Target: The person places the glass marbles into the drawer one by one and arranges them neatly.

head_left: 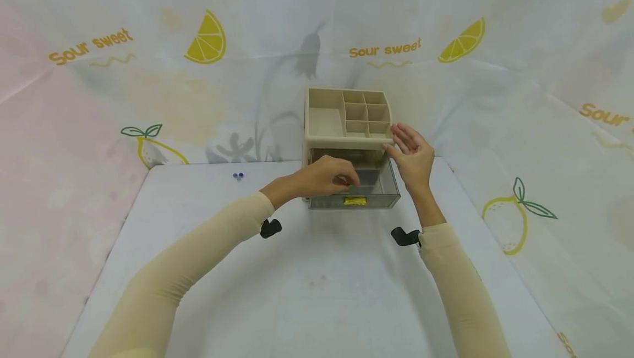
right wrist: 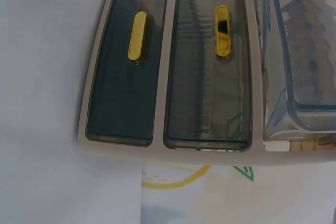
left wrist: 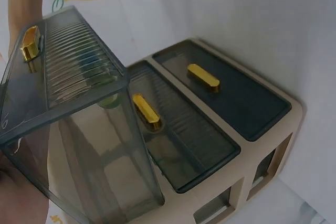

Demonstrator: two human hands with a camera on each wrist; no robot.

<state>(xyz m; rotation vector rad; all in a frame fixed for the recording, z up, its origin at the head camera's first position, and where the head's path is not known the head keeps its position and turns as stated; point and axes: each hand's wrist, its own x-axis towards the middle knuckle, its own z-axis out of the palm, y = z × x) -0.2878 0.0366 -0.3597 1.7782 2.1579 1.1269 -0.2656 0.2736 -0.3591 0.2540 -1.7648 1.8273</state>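
Note:
A beige desk organizer point(head_left: 317, 121) with divided top trays stands at the far middle of the white table point(head_left: 317, 292). Its smoky clear top drawer point(head_left: 378, 190) is pulled out toward me, gold handle point(head_left: 354, 201) in front. My left hand point(head_left: 329, 177) reaches down into that drawer with fingers curled; anything in them is hidden. My right hand point(head_left: 412, 154) lies flat, fingers straight, against the organizer's top right corner. The left wrist view shows the pulled-out drawer point(left wrist: 79, 129) and two shut drawers with gold handles point(left wrist: 146, 111). The right wrist view shows those shut drawer fronts point(right wrist: 137, 103) too.
Two small blue beads point(head_left: 238, 175) lie on the table to the left of the organizer. Lemon-printed cloth point(head_left: 208, 39) walls in the table at the back and both sides. Black camera mounts point(head_left: 270, 228) sit on both wrists.

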